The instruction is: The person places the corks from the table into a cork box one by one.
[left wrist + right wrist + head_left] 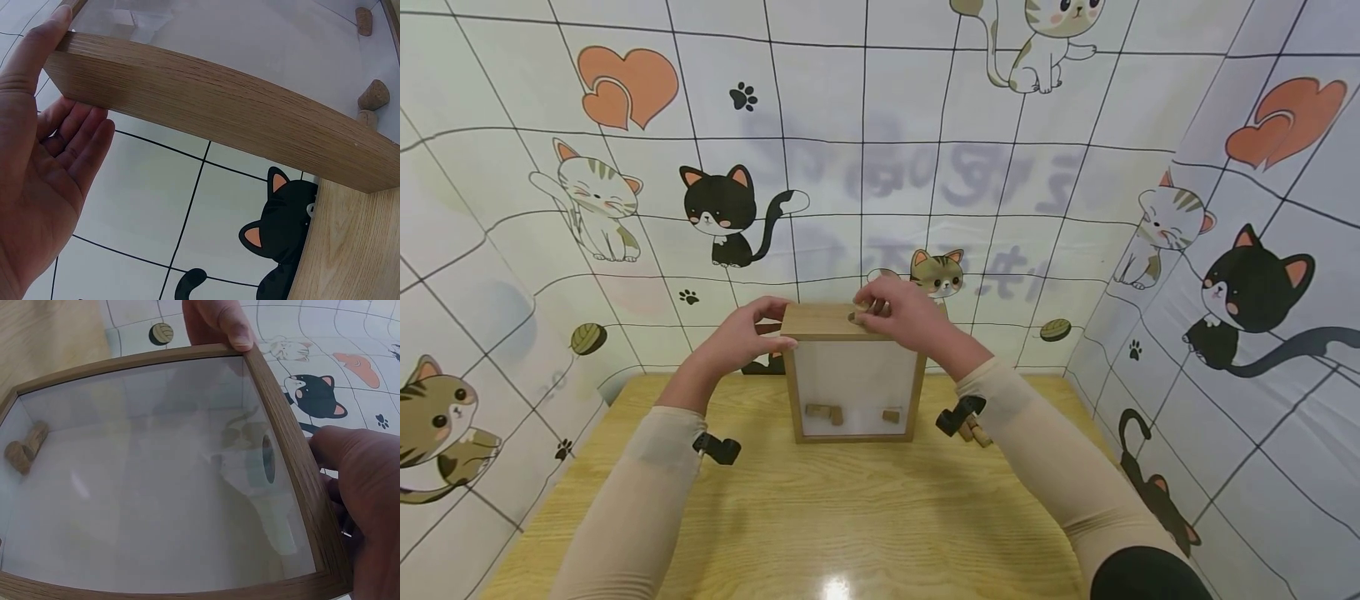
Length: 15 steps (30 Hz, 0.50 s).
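A wooden box (pixel 850 379) with a clear front pane stands upright on the table (pixel 850 517). My left hand (pixel 747 335) grips its top left corner, with the thumb (pixel 37 47) on the front edge and the fingers behind the box's wooden side (pixel 219 112). Curled over the top board, my right hand (pixel 901 312) pinches a small cork (pixel 871 307) by the hole (pixel 267 458) there. Several corks (pixel 824 412) lie on the box floor, also seen through the pane as corks (pixel 25 447). The right hand (pixel 365 494) sits behind the top edge.
More loose corks (pixel 974 432) lie on the table to the right of the box. Cat-print sheets (pixel 625 208) wall in the table at the back and on both sides. Black wrist mounts (pixel 719 448) hang under both forearms.
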Available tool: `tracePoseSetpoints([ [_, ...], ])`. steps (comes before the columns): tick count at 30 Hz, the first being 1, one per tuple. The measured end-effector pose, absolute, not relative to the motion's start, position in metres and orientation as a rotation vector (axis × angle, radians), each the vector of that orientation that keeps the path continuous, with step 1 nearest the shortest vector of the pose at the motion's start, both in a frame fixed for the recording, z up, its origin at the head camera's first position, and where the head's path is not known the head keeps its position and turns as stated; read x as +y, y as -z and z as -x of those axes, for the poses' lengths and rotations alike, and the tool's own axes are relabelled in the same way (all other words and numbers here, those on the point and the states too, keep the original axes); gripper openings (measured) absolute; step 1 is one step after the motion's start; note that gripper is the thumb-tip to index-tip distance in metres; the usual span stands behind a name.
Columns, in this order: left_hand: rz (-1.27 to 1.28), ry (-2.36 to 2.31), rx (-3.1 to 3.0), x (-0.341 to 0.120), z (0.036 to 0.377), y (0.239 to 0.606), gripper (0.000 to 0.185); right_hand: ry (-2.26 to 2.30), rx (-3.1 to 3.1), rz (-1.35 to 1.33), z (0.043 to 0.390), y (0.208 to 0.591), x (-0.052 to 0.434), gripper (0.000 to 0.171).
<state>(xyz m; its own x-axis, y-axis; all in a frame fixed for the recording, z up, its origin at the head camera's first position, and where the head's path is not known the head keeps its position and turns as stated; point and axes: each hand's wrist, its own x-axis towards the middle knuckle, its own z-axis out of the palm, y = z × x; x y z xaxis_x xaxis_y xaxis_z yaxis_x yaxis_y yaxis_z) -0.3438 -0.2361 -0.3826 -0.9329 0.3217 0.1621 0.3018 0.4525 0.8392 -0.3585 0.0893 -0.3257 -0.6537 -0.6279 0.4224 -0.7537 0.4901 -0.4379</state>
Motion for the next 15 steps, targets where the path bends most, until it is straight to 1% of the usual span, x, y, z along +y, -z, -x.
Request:
tracePoseSetpoints([
  [15,-0.577,-1.569,2.629,-0.2352,0.3429,0.3829,0.077,-0.852,-2.494,-1.244,0.3640,0.3303,0.0901,0.021],
])
